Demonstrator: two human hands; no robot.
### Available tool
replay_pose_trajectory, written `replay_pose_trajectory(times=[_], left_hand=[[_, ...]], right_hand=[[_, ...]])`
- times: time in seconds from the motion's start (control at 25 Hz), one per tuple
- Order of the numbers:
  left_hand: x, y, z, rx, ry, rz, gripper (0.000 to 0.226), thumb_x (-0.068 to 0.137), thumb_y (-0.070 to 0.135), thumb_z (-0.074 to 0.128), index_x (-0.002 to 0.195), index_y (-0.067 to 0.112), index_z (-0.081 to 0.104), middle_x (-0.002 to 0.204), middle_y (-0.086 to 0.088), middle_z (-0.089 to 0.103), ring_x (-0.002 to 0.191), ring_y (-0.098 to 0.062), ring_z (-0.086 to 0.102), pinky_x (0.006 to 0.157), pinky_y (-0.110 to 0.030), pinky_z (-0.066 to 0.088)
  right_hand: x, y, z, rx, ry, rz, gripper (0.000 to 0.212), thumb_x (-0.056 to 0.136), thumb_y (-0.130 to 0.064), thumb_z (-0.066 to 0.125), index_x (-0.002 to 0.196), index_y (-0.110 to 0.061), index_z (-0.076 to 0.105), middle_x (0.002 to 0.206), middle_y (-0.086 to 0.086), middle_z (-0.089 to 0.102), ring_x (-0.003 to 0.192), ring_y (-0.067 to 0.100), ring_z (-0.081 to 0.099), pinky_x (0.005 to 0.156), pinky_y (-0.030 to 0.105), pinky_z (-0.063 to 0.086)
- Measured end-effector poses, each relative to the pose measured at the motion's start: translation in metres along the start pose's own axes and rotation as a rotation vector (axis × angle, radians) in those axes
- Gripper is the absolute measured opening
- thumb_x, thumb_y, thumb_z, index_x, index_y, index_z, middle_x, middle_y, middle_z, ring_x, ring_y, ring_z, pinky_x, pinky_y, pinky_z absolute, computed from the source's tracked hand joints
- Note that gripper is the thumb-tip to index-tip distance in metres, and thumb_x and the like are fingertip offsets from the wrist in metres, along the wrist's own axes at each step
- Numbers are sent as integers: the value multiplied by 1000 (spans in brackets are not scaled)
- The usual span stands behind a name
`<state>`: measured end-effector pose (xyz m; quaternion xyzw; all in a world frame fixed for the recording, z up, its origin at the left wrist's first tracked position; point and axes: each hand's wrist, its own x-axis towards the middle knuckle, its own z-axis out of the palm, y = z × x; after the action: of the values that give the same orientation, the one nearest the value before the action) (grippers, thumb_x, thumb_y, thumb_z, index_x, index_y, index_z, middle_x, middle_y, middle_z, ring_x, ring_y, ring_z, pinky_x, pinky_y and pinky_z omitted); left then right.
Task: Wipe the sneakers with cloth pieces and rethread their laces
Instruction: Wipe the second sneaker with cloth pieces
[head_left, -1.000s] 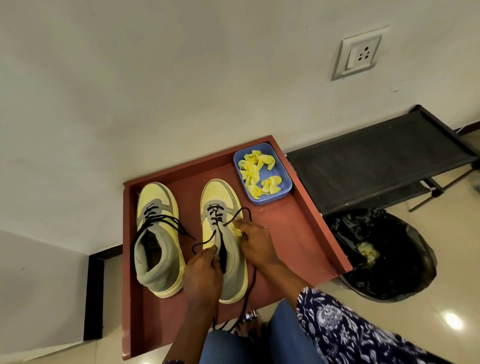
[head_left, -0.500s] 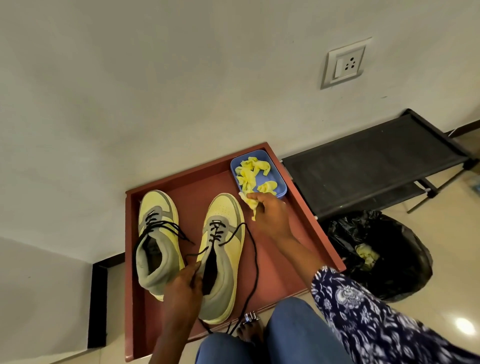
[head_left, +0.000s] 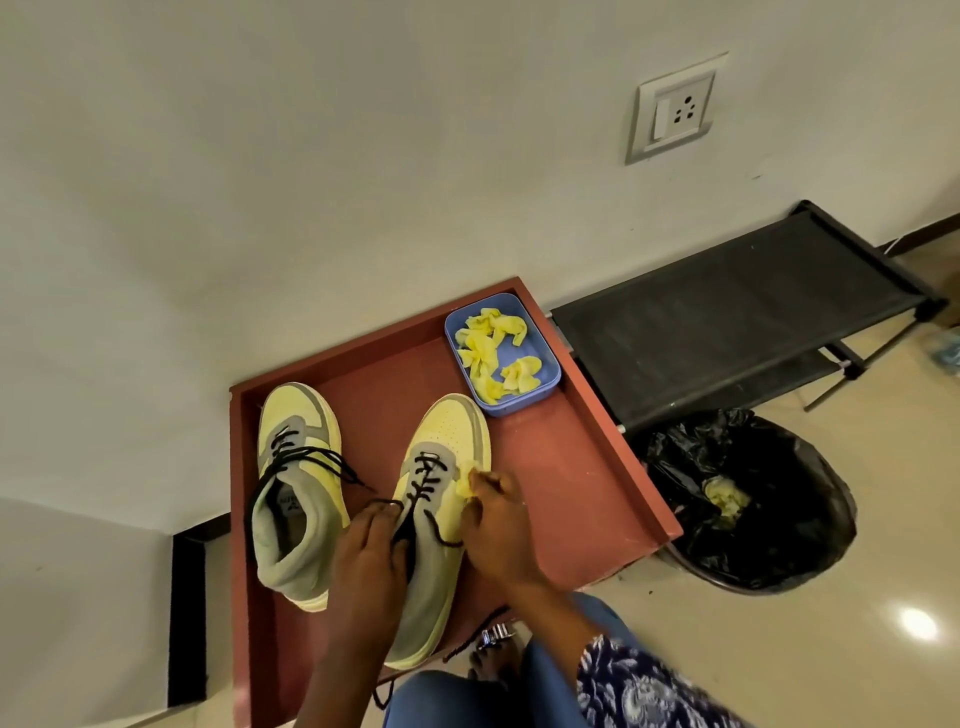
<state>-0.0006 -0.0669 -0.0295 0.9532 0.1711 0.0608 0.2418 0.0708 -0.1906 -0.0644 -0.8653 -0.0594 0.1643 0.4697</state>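
Half a second earlier the right hand (head_left: 496, 525) had been up at the blue tub (head_left: 545, 387) of yellow cloth pieces (head_left: 493, 353); by this moment it had come back down to the nearer sneaker (head_left: 441, 499), its fingers pinched on a small yellow cloth piece (head_left: 466, 484) and pressing it against the shoe's yellow side panel, just right of the lace eyelets. The left hand (head_left: 371, 556) had also shifted forward, lying over the sneaker's collar and tongue with the fingers curled down onto it (a loose grip rather than a tight one, as far as could be seen), its fingertips meeting the black lace (head_left: 423, 486) where it crossed the tongue. One free end of that lace curved across the grey side of the shoe between the two hands. Both sneakers stood toe-to-wall on the red tray (head_left: 587, 467), the second sneaker (head_left: 298, 483) just left of the held one and untouched, its lace spilling loose over the side. The tub sat in the tray's far right corner, beyond the right hand. Right of the tray stood a bin lined with a black bag (head_left: 779, 499), holding a crumpled yellow piece, and a black rack (head_left: 727, 312) stood behind it.
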Motion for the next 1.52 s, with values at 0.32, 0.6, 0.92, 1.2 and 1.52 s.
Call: replay_pose_trajectory(times=[0.32,0.6,0.92,1.2,1.52], left_hand=[[6,1,7,13,23,105,45,76,5,40,115,5,64,93,-13,66,77,-32,65,60,-34,53],[5,-2,8,4,11,91,51,72,-7,44,118,9,62,97,-12,66,80,-33,63,57,-36,51],[6,-4,12,51,27,98,48,73,-1,44,116,10,64,95,-10,68,75,-32,64,51,-33,49],[4,-3,12,66,32,99,48,73,0,45,115,9,64,94,-10,68,76,-32,64,49,-35,50],[6,-6,14,82,58,119,48,71,-2,46,114,9,64,94,-10,69,75,-32,65,49,-33,50]], right_hand=[[2,-3,8,128,172,114,29,90,-5,51,117,-4,63,112,16,58,101,27,58,83,8,31],[55,2,-2,33,247,142,30,86,-4,52,112,-9,66,111,15,65,105,28,58,90,27,38],[10,8,11,138,293,97,22,84,0,58,102,-4,70,103,14,65,93,27,63,87,23,44],[76,5,-11,66,303,153,23,81,-4,57,97,-7,73,102,12,72,97,27,64,83,26,43],[32,20,2,40,248,-19,27,83,6,55,105,-1,69,99,19,67,91,28,63,78,10,36]])
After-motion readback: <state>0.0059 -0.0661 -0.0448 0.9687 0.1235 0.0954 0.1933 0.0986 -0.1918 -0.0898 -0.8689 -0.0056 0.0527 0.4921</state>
